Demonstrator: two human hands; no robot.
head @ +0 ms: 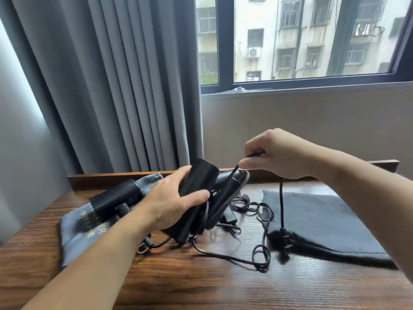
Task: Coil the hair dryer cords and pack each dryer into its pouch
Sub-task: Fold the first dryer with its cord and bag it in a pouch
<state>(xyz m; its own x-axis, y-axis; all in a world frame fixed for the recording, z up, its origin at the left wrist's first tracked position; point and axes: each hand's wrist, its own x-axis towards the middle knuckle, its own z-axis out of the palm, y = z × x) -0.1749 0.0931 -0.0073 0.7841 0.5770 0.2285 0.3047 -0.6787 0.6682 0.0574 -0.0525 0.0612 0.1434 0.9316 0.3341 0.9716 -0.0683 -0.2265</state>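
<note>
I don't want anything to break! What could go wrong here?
The thin black power cord lies in messy loops on the brown wooden table, so pulling might knot it. The black hair dryer held in the left hand is lifted off the table and could slip. A snagged cord might drag the second black dryer off its blue-grey cloth pouch.
</note>
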